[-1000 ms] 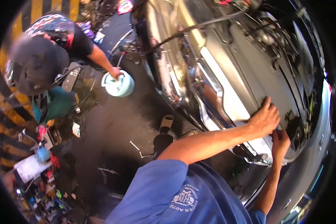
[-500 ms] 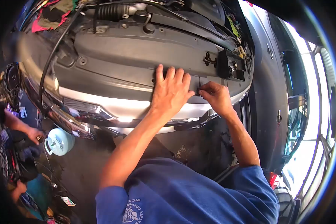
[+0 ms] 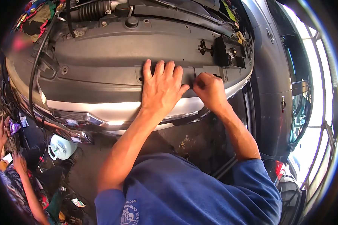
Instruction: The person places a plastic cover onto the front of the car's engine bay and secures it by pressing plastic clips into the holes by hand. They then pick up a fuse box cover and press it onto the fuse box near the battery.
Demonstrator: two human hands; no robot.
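My left hand (image 3: 162, 88) lies flat with fingers spread on the black plastic cover (image 3: 112, 52) at the front of a car's engine bay. Just to its right, my right hand (image 3: 211, 90) is closed in a pinch at the cover's front edge, beside a seam. Whatever its fingertips hold, if anything, is hidden behind the curled fingers. Beyond the right hand, a black plastic box-like holder (image 3: 221, 52) sits on the cover, with small black clip-like parts (image 3: 204, 47) to its left. Silver trim (image 3: 90, 108) runs below both hands.
A dark hose (image 3: 34, 75) hangs over the car's left front. On the floor at left stands a light-blue gas cylinder (image 3: 62, 147), near another person's arms (image 3: 20, 165). A dark car (image 3: 272, 82) is parked close on the right. Cloths (image 3: 39, 22) lie at upper left.
My right hand has curled more and turned at the cover's edge, while my left hand stays flat. The camera view has shifted slightly. At left, the other person's arms have changed position.
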